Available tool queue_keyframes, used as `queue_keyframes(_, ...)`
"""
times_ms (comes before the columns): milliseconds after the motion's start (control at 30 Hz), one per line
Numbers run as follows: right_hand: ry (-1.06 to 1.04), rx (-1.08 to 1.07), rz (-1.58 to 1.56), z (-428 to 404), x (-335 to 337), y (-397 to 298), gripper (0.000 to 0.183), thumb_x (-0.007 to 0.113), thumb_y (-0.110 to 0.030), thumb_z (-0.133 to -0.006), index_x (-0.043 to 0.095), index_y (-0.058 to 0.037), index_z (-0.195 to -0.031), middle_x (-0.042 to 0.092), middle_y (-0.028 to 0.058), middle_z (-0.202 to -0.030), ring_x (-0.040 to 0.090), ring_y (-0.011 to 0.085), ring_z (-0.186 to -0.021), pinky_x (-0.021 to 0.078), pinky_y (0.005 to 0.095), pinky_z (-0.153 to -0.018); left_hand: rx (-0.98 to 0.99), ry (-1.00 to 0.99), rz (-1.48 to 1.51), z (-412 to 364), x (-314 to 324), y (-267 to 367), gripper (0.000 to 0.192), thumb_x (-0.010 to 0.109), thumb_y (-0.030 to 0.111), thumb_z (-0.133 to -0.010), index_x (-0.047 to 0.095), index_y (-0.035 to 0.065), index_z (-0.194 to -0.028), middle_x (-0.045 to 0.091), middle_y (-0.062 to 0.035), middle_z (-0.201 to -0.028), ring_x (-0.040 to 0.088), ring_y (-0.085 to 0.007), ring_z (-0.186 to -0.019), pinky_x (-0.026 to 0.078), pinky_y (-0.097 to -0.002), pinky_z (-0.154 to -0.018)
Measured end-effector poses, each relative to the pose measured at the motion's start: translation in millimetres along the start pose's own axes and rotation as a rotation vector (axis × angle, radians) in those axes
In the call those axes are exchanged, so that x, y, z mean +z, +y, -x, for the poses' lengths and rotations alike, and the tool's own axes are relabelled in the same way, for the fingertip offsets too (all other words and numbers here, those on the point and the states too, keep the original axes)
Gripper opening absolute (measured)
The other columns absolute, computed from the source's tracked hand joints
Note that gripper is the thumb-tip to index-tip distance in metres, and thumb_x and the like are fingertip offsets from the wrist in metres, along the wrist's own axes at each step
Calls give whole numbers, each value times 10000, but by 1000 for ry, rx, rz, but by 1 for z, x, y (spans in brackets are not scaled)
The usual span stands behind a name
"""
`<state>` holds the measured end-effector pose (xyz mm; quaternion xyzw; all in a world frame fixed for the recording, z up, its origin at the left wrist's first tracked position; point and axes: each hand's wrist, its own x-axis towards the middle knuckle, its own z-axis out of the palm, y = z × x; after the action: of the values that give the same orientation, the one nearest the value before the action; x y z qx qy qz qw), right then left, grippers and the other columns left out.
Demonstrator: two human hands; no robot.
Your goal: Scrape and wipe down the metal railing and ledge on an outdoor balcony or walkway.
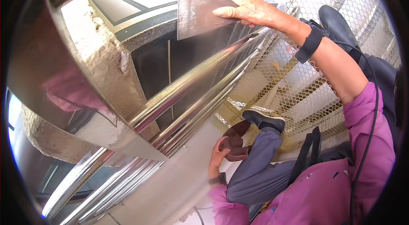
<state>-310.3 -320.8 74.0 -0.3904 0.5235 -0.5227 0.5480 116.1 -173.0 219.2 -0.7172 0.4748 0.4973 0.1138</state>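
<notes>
My right hand (252, 11), at the upper middle, grips the narrow end of a fan-shaped flat plate (203, 11). The plate looks like metal with a worn, brownish face; the thumb lies on that face and most of the fingers are hidden behind it. It is held out above the polished metal rails (204, 68). Lower down, my left hand (219, 154) holds a bunched dark brown cloth (235, 148), close beside my bent leg and dark shoe. Part of the cloth extends towards the shoe.
A large curved, mirror-like metal surface (86, 97) fills the left side. Behind it are a rough stone block (105, 49) and dark panels (153, 71). Wire mesh (297, 97) spans the right, with slats beyond it. A black cable (372, 122) runs along my right arm.
</notes>
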Motion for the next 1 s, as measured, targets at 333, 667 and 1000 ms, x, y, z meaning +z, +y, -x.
queue_keyframes(333, -138, 144, 166, -17, -2, 21, 262, 495, -410, -826, 653, -209, -879, 453, 87, -449, 488, 191, -430, 404, 298, -438, 3, -59, -38, -1, 2, 15, 493, 602, 42, -743, 435, 57, -1206, 521, -52, -1056, 491, -142, -971, 395, -261, -845)
queue_keyframes(667, -53, -83, -50, -16, -3, 16, 596, 519, -542, -759, 508, -73, -1127, 399, 13, -479, 307, 80, -378, 278, 275, -379, 69, -10, -87, 3, 5, 14, 486, 574, -7, -727, 447, 58, -1192, 528, -52, -1033, 500, -138, -940, 410, -248, -816)
queue_keyframes(1000, -176, 78, -48, -9, -18, -5, 507, 569, -589, -706, 574, -94, -598, 354, -3, -428, 324, 91, -371, 263, 247, -377, 64, -16, -126, 2, 6, 19, 500, 580, -2, -723, 442, 68, -1199, 527, -45, -1028, 491, -131, -959, 397, -253, -843)
